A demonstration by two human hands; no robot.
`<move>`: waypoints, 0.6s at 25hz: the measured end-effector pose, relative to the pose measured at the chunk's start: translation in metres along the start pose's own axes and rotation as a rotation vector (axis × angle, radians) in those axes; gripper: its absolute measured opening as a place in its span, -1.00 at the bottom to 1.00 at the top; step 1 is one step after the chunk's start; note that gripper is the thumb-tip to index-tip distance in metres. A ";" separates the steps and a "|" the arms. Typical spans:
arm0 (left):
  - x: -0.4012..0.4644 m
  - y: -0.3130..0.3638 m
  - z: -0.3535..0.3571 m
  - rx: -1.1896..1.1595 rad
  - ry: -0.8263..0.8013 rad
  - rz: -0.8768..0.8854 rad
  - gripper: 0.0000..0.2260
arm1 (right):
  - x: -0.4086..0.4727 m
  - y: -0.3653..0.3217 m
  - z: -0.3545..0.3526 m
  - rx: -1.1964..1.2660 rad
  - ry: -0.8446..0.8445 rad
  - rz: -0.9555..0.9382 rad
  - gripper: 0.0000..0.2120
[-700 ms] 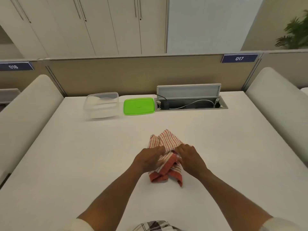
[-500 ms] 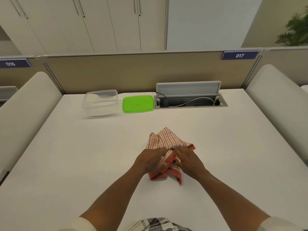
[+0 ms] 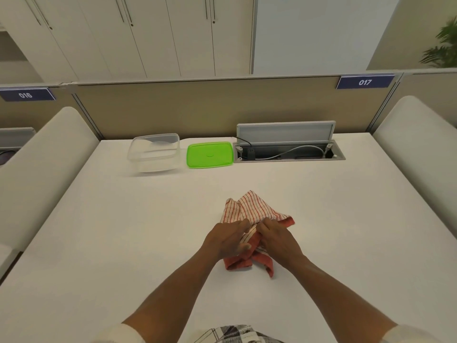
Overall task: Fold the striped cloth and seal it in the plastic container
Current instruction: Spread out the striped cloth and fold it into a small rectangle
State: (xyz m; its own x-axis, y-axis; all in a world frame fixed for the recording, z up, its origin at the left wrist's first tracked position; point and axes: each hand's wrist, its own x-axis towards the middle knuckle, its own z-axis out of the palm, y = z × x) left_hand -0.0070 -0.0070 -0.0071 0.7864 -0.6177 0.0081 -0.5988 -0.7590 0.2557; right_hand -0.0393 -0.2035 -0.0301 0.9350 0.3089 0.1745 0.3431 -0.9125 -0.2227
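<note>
The red-and-white striped cloth (image 3: 252, 211) lies bunched in the middle of the white table (image 3: 123, 231). My left hand (image 3: 228, 240) rests on its left side, fingers lying across the fabric. My right hand (image 3: 278, 240) pinches the cloth from the right. Both hands cover the cloth's middle; a red corner sticks out at the right and red folds show below the hands. The clear plastic container (image 3: 154, 152) stands open at the back left. Its green lid (image 3: 210, 154) lies flat beside it on the right.
An open cable hatch (image 3: 289, 151) with a raised flap and cords sits at the back right of the table. A beige partition (image 3: 197, 107) closes the far edge. White padded side panels (image 3: 42, 164) flank the table left and right.
The cloth's upper part has spread rightward and a red corner now shows at the right. Both hands have stayed on the cloth, shifting slightly.
</note>
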 end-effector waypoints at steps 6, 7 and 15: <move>0.003 0.009 -0.003 0.023 0.124 0.009 -0.57 | 0.011 -0.002 -0.010 -0.067 0.070 -0.065 -0.96; 0.005 0.012 -0.004 0.035 0.152 0.000 -0.56 | 0.014 -0.003 -0.011 -0.070 0.090 -0.077 -0.93; 0.013 0.013 -0.022 0.127 0.272 -0.122 -0.83 | 0.030 -0.015 -0.017 -0.060 0.182 0.002 -0.87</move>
State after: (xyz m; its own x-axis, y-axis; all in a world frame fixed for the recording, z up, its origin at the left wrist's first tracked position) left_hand -0.0010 -0.0199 0.0179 0.8548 -0.4564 0.2469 -0.4988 -0.8539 0.1485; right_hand -0.0184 -0.1854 -0.0051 0.9019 0.2589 0.3456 0.3305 -0.9291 -0.1663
